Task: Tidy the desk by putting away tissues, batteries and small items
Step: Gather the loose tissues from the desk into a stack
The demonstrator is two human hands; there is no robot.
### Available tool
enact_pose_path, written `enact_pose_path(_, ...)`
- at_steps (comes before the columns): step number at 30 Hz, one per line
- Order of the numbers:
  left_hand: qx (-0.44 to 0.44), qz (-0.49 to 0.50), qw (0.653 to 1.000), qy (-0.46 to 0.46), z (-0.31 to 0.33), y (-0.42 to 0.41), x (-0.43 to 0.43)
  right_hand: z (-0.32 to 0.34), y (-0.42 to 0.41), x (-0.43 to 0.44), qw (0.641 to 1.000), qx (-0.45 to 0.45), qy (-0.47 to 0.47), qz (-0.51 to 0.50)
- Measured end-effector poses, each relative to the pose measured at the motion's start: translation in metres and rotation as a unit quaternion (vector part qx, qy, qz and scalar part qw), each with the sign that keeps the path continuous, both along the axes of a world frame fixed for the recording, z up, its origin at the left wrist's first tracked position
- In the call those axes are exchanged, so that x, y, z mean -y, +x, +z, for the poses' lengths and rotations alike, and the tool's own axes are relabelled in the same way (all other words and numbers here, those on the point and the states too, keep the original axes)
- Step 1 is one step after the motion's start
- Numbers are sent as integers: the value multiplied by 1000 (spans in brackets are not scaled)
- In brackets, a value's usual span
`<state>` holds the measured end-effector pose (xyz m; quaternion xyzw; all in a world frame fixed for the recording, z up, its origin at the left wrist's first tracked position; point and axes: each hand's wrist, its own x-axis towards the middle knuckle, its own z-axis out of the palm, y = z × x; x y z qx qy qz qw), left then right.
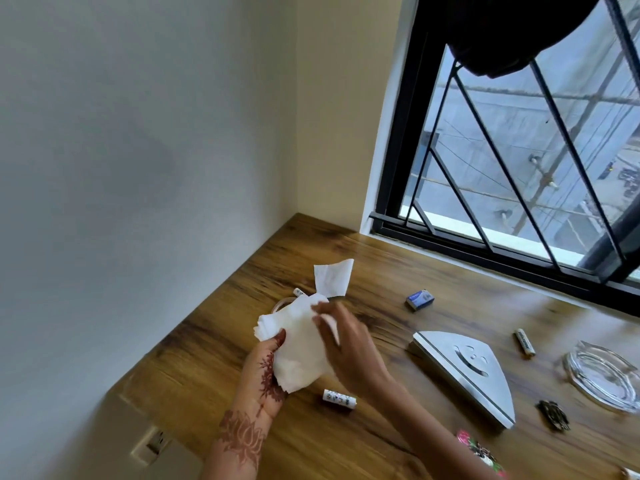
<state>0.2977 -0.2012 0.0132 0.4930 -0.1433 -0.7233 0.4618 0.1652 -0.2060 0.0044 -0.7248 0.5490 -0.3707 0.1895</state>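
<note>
A stack of white tissues (298,348) is held above the wooden desk (214,355) by my left hand (265,382), thumb on top. My right hand (346,344) pinches the stack's upper right edge. One loose tissue (333,277) sticks up behind the stack. A white patterned battery (339,399) lies on the desk below my hands, and another (298,292) peeks out behind the tissues. A third battery (524,342) lies to the right. A metal triangular tissue holder (464,372) lies flat at the right.
A small blue box (420,300) sits near the window. A glass ashtray (604,375), a dark ornate clip (553,415) and a pink floral item (479,452) lie at the right. A tape roll (282,303) is partly hidden behind the tissues. Walls border the desk's left and back.
</note>
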Motion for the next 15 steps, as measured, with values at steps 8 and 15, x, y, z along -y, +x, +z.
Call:
enact_pose_path(8,83,22,996,24,11,19,11,-35,-18,109,984,-148,57,-86)
enact_pose_path(15,137,69,988,10,13,23,23,-59,-14,126,971,-204,71,-102)
